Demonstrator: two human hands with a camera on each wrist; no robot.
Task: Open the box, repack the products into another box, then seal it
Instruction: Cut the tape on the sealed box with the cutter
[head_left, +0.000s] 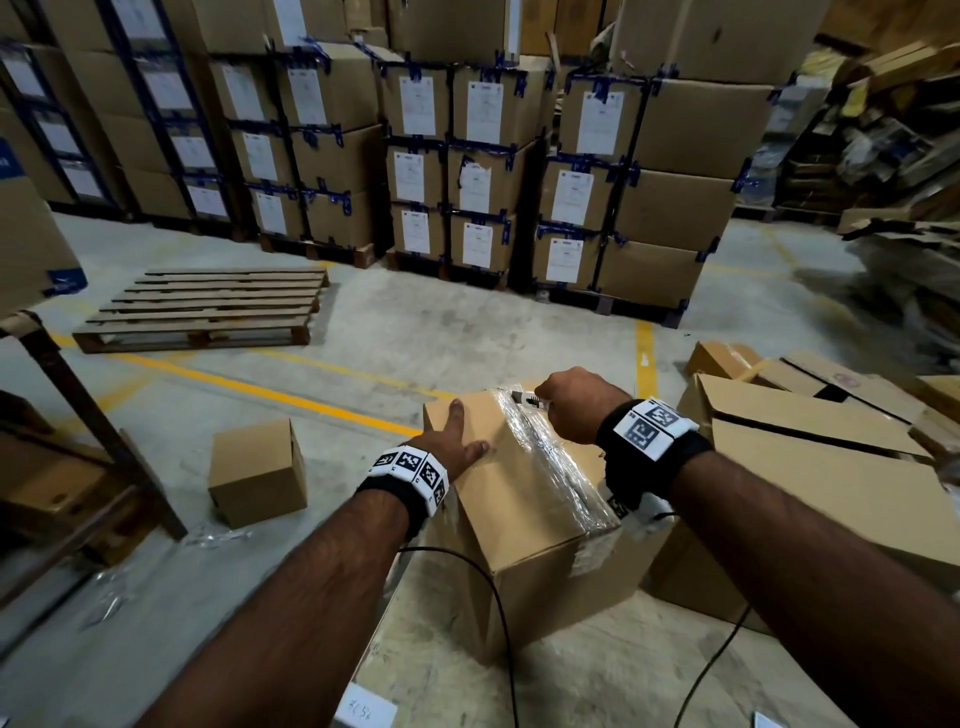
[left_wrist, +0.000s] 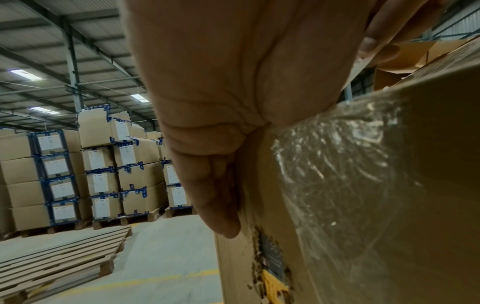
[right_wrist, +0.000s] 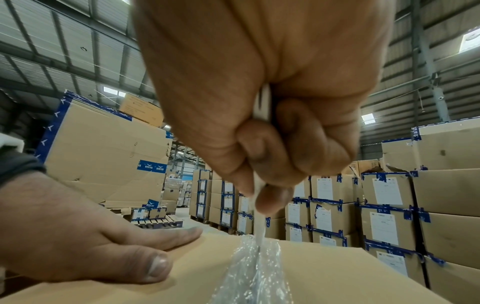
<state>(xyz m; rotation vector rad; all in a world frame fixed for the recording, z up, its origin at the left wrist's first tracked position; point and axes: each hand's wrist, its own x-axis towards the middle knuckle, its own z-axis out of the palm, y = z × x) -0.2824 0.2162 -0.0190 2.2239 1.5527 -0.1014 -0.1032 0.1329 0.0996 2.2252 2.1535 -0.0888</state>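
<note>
A sealed brown cardboard box (head_left: 524, 499) stands on the floor in front of me, with wrinkled clear tape (head_left: 550, 452) along its top seam. My left hand (head_left: 460, 441) lies flat on the box's top left, fingers straight, pressing down; the same hand (right_wrist: 85, 244) shows in the right wrist view. My right hand (head_left: 566, 400) is curled around a white box cutter (head_left: 527, 399), whose tip meets the tape at the far end of the seam. The right wrist view has the cutter (right_wrist: 259, 222) poking down into the tape (right_wrist: 254, 267).
A small closed carton (head_left: 257, 470) sits on the floor to the left. A larger open box (head_left: 810, 467) with loose flaps stands right of the taped one. An empty wooden pallet (head_left: 208, 306) lies further back. Stacked labelled cartons (head_left: 467, 171) on pallets line the rear.
</note>
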